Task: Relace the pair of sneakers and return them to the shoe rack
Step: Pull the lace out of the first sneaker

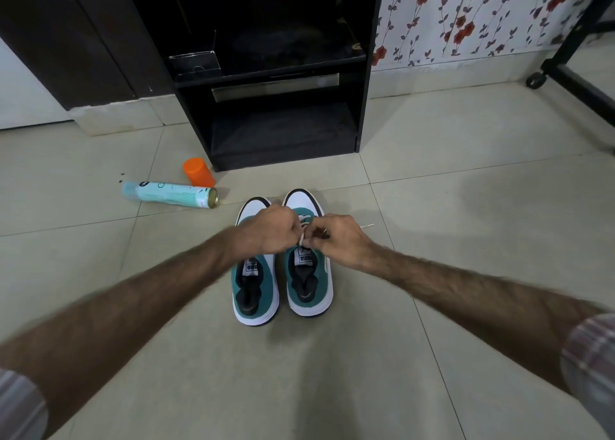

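Two teal and white sneakers stand side by side on the tiled floor, toes pointing away from me: the left sneaker (254,286) and the right sneaker (309,283). My left hand (269,230) and my right hand (336,240) meet over the right sneaker's lacing area, each pinching the white lace (302,236). One lace end (366,227) trails to the right on the floor. My left hand covers the left sneaker's lacing area. The black shoe rack (283,113) stands just beyond the sneakers, its lower shelf bare.
A light blue spray can (169,195) lies on the floor left of the sneakers, with its orange cap (199,172) beside it. A small black box (194,63) sits on the rack's upper shelf. A black wheeled frame (572,73) stands at the right by floral wallpaper.
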